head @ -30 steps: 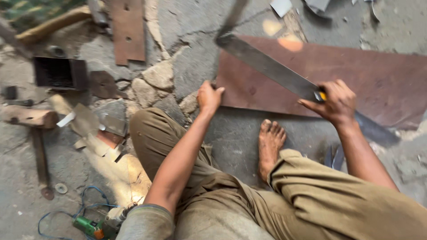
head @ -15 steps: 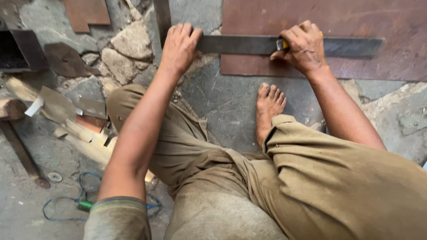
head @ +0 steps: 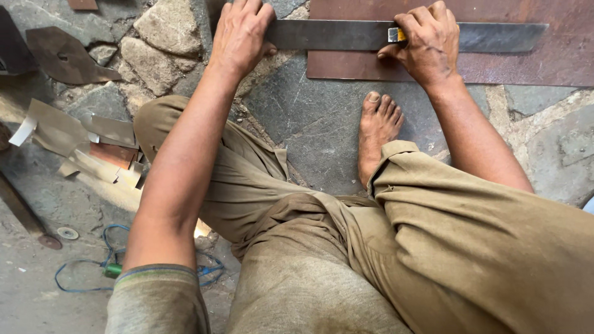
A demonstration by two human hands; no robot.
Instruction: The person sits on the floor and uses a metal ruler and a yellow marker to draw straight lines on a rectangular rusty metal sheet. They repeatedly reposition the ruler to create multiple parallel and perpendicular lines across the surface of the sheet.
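A long grey steel straightedge (head: 346,34) lies flat across a rusty brown metal sheet (head: 532,65) on the stone floor. My left hand (head: 241,31) presses down on its left end, fingers spread. My right hand (head: 424,40) rests on the bar's middle and pinches a small yellow marker (head: 399,35) against the edge. My bare right foot (head: 377,127) is planted on the stone just below the sheet.
Metal offcuts (head: 93,145) are piled on the floor at the left, with a dark curved scrap (head: 62,55) above them. A blue cable and green tool (head: 114,270) lie at the lower left. Rough stones (head: 158,52) border the paving.
The straightedge came down from a raised, tilted position and now lies level on the sheet. Both hands have settled onto it, and the view has moved closer.
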